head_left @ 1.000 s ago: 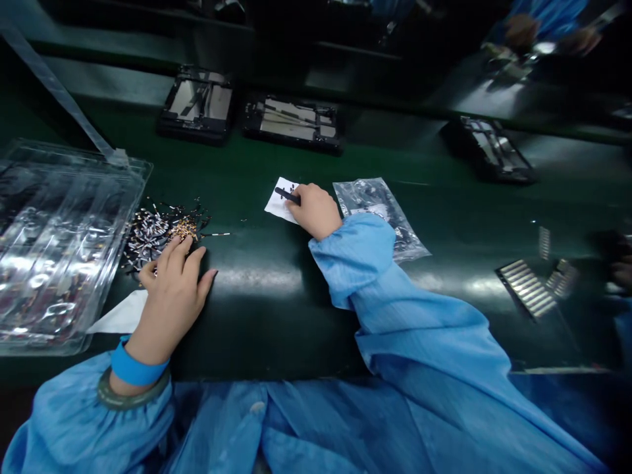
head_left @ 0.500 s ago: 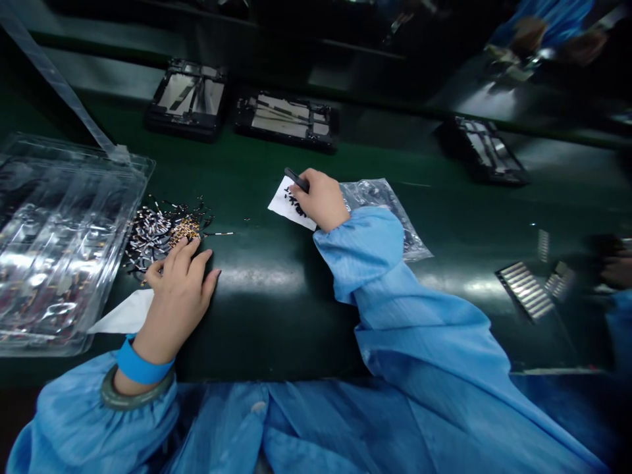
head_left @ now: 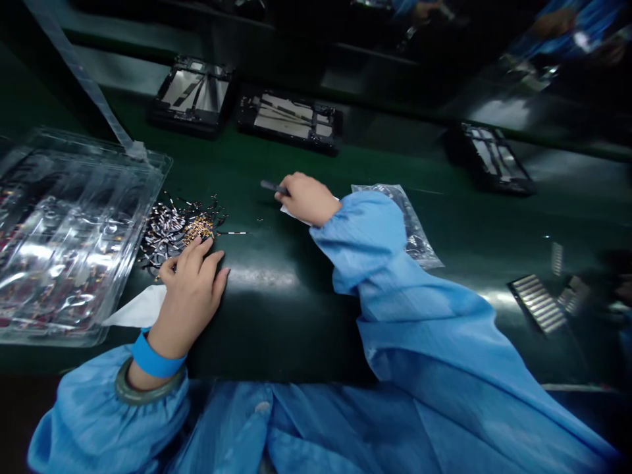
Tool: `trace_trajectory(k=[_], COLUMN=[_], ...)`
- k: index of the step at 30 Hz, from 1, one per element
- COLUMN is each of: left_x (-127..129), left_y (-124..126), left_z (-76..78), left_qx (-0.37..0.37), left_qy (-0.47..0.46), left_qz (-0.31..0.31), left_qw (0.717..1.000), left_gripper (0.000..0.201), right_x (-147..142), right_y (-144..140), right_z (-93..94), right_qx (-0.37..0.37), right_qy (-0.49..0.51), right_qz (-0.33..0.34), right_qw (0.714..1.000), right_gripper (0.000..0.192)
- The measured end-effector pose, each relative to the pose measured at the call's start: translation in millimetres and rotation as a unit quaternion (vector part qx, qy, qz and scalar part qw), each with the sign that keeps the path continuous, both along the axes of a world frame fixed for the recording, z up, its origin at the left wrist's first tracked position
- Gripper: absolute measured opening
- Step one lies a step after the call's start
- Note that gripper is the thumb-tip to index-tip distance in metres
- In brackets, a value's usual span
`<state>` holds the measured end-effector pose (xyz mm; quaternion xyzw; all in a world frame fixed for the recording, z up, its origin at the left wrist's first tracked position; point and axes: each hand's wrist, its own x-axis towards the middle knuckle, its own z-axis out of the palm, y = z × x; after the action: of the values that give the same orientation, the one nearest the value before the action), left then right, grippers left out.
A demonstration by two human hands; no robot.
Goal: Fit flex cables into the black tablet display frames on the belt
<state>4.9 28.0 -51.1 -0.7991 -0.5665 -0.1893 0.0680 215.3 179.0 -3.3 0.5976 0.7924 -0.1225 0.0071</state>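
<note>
My left hand (head_left: 191, 286) rests palm down with fingers apart, its fingertips at the near edge of a pile of small flex cable parts (head_left: 170, 227), black and silver with gold ends. A white paper (head_left: 141, 307) lies beside its wrist. My right hand (head_left: 310, 199) is closed on black tweezers (head_left: 273, 187); their end sticks out to the left and their tips are hidden. Under that hand lies another white paper (head_left: 292, 212), mostly covered. One thin part (head_left: 233, 233) lies apart, right of the pile.
Stacked clear plastic trays (head_left: 64, 243) with parts stand at the left. A clear bag (head_left: 417, 230) lies by my right sleeve. Dark phone frames (head_left: 291, 122) line the back. A ribbed metal piece (head_left: 538, 303) is at the right. Co-workers' blue sleeves (head_left: 592, 26) show at the far side.
My right hand has shifted left over the white paper, covering the small black pieces, and the tweezers tilt flatter. My left hand stays by the pile; the whole view has shifted slightly.
</note>
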Motion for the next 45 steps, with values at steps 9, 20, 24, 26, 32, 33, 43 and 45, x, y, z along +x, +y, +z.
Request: trace_trajectory(k=[9,20,24,26,32,33,43,45], left_x=[0.4,1.3,0.3,-0.1,-0.5,-0.6,-1.1,-2.4], left_y=[-0.8,-0.4,-0.3,-0.5,-0.2,-0.1,0.8,2.5], left_z=[1.3,3.5,2.7,2.3,2.4,2.5,8.2,9.7], left_qx=[-0.030,-0.052,-0.048,-0.045,-0.035,-0.038,-0.056,-0.062], left_qy=[-0.012,-0.048,-0.047,-0.050,-0.051,-0.053,-0.057,-0.050], left_qz=[0.008,0.033,0.041,0.041,0.045,0.047,0.057,0.064], left_qw=[0.999,0.997,0.997,0.997,0.997,0.997,0.995,0.995], left_gripper=[0.024,0.026,0.026,0.027,0.025,0.025,0.029,0.031], right_x=[-11.8,9.0,11.0,11.2,9.9,9.2,2.3,2.5], right_y=[-51.2,-34.0,-31.4,-30.3,-27.5,-27.4,-30.4,-30.2], right_z=[-0.8,-0.1,-4.8,-8.5,-16.3,-16.6,-12.5,-11.9], right_qx=[-0.134,-0.090,-0.111,-0.120,-0.130,-0.130,-0.128,-0.131], right_qy=[0.020,0.149,0.168,0.172,0.166,0.158,0.088,0.098], right_qz=[0.040,0.152,0.182,0.204,0.244,0.244,0.237,0.242], right_qw=[0.990,0.973,0.962,0.956,0.946,0.948,0.959,0.956], right_gripper=[0.027,0.021,0.020,0.021,0.019,0.017,0.015,0.016])
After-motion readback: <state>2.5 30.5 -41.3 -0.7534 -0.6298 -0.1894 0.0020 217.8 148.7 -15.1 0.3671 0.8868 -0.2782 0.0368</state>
